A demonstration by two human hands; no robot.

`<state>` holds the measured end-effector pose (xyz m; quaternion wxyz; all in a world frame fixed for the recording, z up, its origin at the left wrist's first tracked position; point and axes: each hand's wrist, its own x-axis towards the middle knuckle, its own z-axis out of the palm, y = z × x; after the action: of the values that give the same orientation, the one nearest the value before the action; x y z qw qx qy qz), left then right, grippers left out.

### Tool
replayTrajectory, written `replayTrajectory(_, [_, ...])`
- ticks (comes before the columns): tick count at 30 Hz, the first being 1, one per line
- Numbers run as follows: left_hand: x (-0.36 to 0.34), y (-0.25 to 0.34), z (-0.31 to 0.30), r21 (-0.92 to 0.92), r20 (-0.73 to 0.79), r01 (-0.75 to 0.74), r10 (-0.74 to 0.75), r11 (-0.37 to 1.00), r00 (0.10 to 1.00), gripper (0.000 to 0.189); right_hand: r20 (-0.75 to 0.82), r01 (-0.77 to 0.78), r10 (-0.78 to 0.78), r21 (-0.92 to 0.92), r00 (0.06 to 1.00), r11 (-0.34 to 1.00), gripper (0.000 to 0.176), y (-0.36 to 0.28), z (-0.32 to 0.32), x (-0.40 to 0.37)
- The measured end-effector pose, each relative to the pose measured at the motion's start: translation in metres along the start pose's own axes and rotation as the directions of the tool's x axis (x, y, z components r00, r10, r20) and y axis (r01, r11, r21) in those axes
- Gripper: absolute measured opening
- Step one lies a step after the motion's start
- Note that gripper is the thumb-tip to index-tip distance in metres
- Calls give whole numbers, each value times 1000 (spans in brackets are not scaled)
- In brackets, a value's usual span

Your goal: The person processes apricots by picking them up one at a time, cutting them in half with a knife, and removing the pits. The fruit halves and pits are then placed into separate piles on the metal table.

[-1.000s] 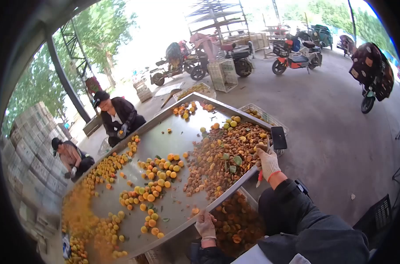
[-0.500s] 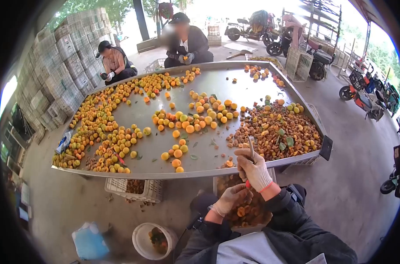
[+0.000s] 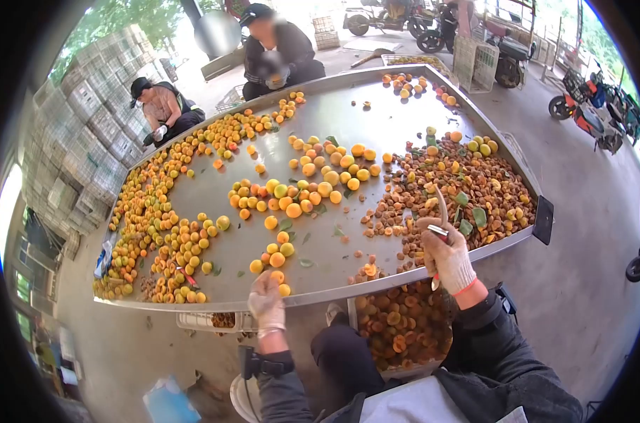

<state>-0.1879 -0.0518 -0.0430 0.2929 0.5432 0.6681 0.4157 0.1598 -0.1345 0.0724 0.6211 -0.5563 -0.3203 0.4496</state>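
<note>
My left hand (image 3: 266, 303), in a pale work glove, is at the table's front edge with its fingers closed against the side of an orange-yellow apricot (image 3: 278, 278). Another apricot (image 3: 284, 290) lies just by the fingertips, and a small group of them sits behind. My right hand (image 3: 448, 255), also gloved, is closed around a slim curved metal tool (image 3: 442, 203) with a red part at the grip. Its curved end points up, and a small silver tip shows below the fist. Beyond this hand spreads a heap of brown pits and apricot pieces (image 3: 468, 187).
The metal table (image 3: 320, 261) has a raised rim and carries many whole apricots (image 3: 158, 211) on its left. A crate of split apricots (image 3: 401, 324) stands below the front edge. Two people (image 3: 281, 53) crouch at the far side. Stacked crates (image 3: 87, 127) rise at left.
My left hand has left the right one and moved left to the apricots at the front edge. My right hand, still holding the tool, has shifted right. The view has tilted slightly.
</note>
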Motion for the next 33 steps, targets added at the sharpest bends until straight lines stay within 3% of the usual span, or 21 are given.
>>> replayTrajectory(1, [16, -8, -5, 7, 11, -8, 8, 1000, 1000, 40, -13, -1, 1, 9, 1000, 1000, 26, 2, -7, 9])
replayTrajectory(2, [33, -20, -6, 334, -21, 36, -31, 942, 999, 45, -39, 5, -3, 47, 999, 999, 26, 3, -14, 18])
replayTrajectory(3, [48, -33, -6, 623, -68, 85, -55, 777, 996, 52, -62, 10, -5, 85, 998, 996, 26, 5, -21, 26])
replayTrajectory(7, [92, -78, 21, 661, -110, 41, 42, 749, 993, 54, -75, 62, -56, 78, 996, 995, 23, 18, -32, 56])
replayTrajectory(9, [106, -75, 43, 380, -106, 261, -239, 887, 965, 48, -70, 41, -33, 107, 997, 993, 23, 26, -39, 66])
replayTrajectory(10, [91, -15, 53, 561, -15, 171, -196, 810, 980, 41, -91, 49, -40, 103, 995, 993, 23, 30, -40, 70])
replayTrajectory(12, [95, -25, 87, 601, 74, -44, -2, 798, 997, 36, -123, 10, 6, 129, 992, 992, 23, 33, -39, 72])
replayTrajectory(13, [76, 5, 102, 608, 13, -46, 47, 792, 999, 36, -127, -12, 30, 136, 991, 991, 23, 35, -40, 71])
replayTrajectory(15, [67, 17, 111, 553, 124, -100, 37, 827, 992, 41, -59, -82, 94, 181, 994, 980, 24, 35, -42, 69])
replayTrajectory(16, [68, 11, 112, 563, 127, -94, 26, 821, 992, 41, -94, -43, 53, 104, 994, 994, 23, 29, -37, 73])
replayTrajectory(18, [80, -7, 104, 22, 141, -172, 167, 985, 976, 45, -104, -43, 53, 93, 993, 995, 23, 33, -42, 73])
replayTrajectory(19, [82, -10, 89, 36, 142, -169, 163, 985, 976, 45, -117, -27, 36, 76, 992, 997, 23, 34, -44, 72])
replayTrajectory(20, [82, -10, 70, 350, 115, -90, 53, 932, 992, 45, -102, -83, 99, 148, 990, 985, 23, 29, -45, 67])
replayTrajectory(21, [79, -11, 56, 626, 55, 0, -44, 780, 998, 46, -99, -92, 108, 157, 989, 983, 23, 29, -46, 65])
replayTrajectory(22, [68, 14, 48, 770, 144, -2, -170, 639, 975, 43, -89, -68, 79, 117, 993, 991, 23, 28, -47, 64])
replayTrajectory(23, [58, 31, 45, 775, 140, -1, -170, 631, 975, 43, -76, -42, 48, 77, 996, 996, 24, 29, -48, 65])
replayTrajectory(25, [37, 59, 49, 723, 361, -5, -371, 691, 855, 43, -51, -41, 46, 89, 998, 995, 24, 30, -45, 63])
replayTrajectory(26, [30, 76, 56, 729, 366, 68, -471, 681, 803, 44, -46, -54, 58, 83, 997, 995, 23, 30, -42, 63])
replayTrajectory(28, [37, 33, 51, 714, 388, 14, -413, 700, 824, 45, -35, -108, 112, 101, 993, 989, 21, 24, -36, 59])
replayTrajectory(30, [38, 28, 44, 732, 439, -102, -351, 674, 827, 48, -34, -93, 95, 67, 995, 993, 21, 28, -38, 62])
replayTrajectory(33, [34, 50, 42, 822, 316, 27, -494, 569, 810, 39, -21, -89, 91, 61, 996, 994, 22, 27, -38, 59])
